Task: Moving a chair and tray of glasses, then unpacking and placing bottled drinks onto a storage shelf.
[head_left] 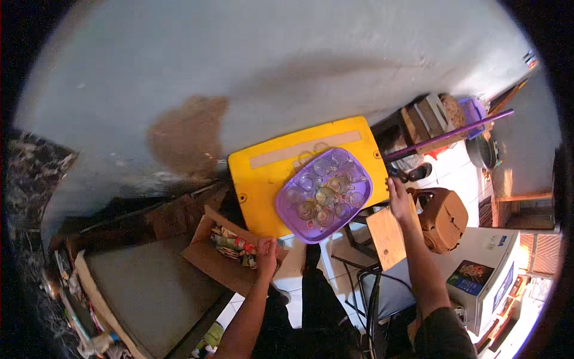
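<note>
Your left hand (266,251) grasps packets in the cardboard box (224,254) below the yellow table's (263,179) near-left corner, while your right hand (399,197) rests open beside the purple tray (359,191).

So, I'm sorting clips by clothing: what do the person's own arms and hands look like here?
Both forearms are bare, with no gloves, watch or rings visible. The left hand and right hand are uncovered. A dark short sleeve shows on the right upper arm; the left arm's sleeve is out of view.

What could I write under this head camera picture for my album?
Left hand reaches into a cardboard box of packets; right hand beside a purple tray of glasses.
</note>
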Demonstrator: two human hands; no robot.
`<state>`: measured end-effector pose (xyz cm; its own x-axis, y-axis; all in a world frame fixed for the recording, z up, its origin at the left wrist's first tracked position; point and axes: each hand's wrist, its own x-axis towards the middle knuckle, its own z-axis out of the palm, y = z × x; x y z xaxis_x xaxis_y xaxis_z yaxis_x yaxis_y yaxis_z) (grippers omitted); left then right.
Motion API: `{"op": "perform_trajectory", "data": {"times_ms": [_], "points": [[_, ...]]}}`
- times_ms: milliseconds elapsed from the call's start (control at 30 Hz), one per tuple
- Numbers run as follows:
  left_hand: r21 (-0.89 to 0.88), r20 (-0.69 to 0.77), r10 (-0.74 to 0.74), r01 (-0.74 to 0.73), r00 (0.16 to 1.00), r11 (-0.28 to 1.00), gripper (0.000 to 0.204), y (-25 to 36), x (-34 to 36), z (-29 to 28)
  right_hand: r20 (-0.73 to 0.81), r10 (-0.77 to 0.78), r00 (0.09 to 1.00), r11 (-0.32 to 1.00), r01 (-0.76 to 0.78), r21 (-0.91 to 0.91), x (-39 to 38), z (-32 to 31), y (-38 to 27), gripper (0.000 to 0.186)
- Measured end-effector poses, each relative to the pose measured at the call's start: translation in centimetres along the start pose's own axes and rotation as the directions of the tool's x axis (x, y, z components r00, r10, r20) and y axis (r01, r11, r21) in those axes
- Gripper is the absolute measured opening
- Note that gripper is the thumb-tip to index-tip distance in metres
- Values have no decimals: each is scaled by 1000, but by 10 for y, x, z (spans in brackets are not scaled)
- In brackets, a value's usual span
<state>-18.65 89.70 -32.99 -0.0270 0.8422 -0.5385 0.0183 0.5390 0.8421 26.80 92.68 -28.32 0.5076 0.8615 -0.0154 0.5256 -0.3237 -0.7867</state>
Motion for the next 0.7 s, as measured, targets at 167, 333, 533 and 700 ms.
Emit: {"op": "perform_trajectory", "data": {"times_ms": [167, 333, 533, 700], "points": [[127, -156, -32, 53, 987, 990, 38, -92, 96, 29, 88, 141, 986, 979, -125, -163, 95, 50, 111, 52], [369, -108, -17, 56, 994, 928, 47, -119, 122, 72, 377, 275, 885, 951, -193, -241, 123, 75, 144, 64], [634, -197, 280, -96, 940, 767, 44, -151, 128, 61, 437, 154, 886, 984, -100, -145, 128, 122, 143, 46], [534, -378, 266, -26, 887, 845, 45, -141, 116, 95, 410, 125, 903, 986, -68, -152, 116, 116, 152, 46]]}}
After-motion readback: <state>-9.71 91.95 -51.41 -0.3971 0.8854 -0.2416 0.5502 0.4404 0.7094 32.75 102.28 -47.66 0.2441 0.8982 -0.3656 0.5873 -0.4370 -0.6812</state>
